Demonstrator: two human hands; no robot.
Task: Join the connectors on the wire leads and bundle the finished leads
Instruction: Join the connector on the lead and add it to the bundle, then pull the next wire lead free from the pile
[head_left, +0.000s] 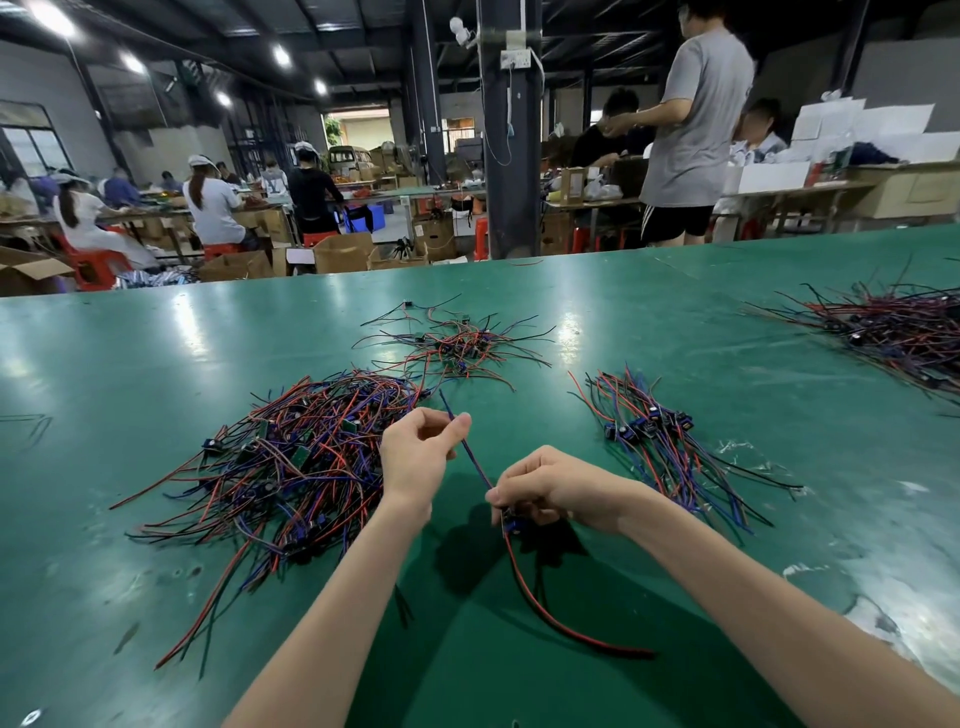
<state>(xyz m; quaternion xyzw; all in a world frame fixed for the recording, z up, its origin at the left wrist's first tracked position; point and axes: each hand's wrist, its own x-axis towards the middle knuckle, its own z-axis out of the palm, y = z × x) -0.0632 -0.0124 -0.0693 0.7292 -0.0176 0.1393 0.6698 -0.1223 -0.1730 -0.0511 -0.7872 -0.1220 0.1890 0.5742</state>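
My left hand (418, 457) pinches the upper part of a blue wire (474, 457) between thumb and fingers. That wire runs down to my right hand (550, 488), which grips a small blue connector part (511, 525). A red and black lead (550, 613) hangs from the connector onto the green table. A big tangled pile of red, blue and black leads (291, 467) lies to the left of my hands. A neater bundle of leads with blue connectors (660, 431) lies to the right.
A smaller scatter of leads (457, 345) lies farther back at centre, and another heap (904, 327) at the far right. The green table (156, 353) has worn white patches at its right front. Other people work at benches beyond the table's far edge.
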